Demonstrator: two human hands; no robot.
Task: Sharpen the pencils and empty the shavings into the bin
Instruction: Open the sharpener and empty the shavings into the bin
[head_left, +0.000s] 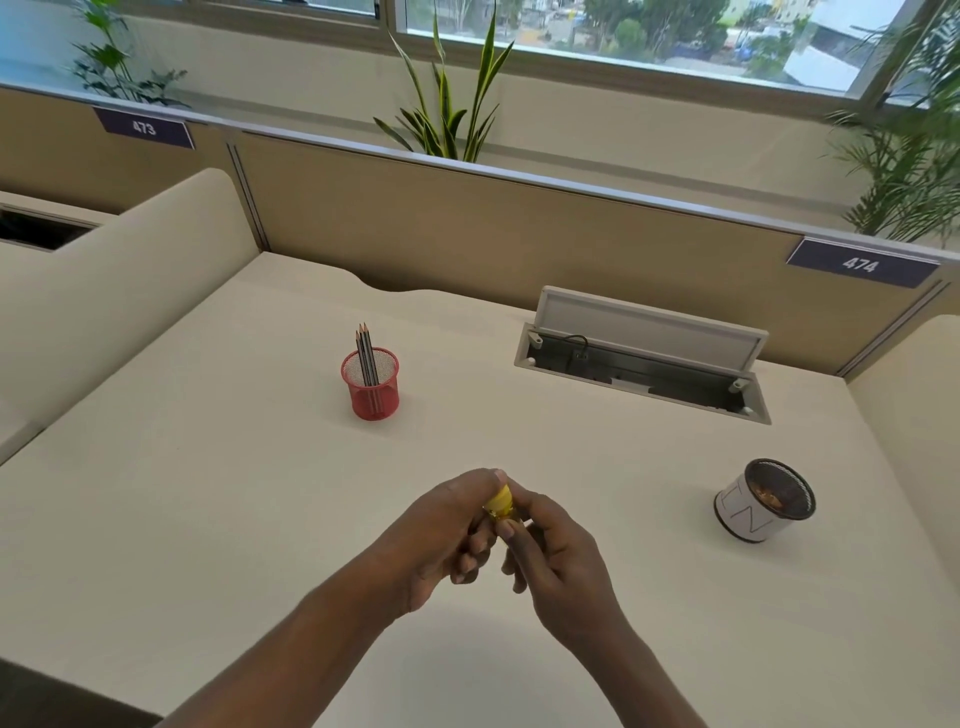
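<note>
three pencils (366, 358) stand in one red mesh cup (370, 385) on the desk (208, 467). left hand (447, 535) and right hand (556, 561) both grasp one yellow sharpener (500, 505). one bin (763, 500), right, reads "in"; signs read "473" (143, 127) and "474" (860, 264).

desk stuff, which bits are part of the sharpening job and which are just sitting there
Part of the job:
yellow sharpener, held by left hand and right hand
pencils in red mesh cup
bin with shavings

Just there:
open cable tray
desk number signs
plants
</note>
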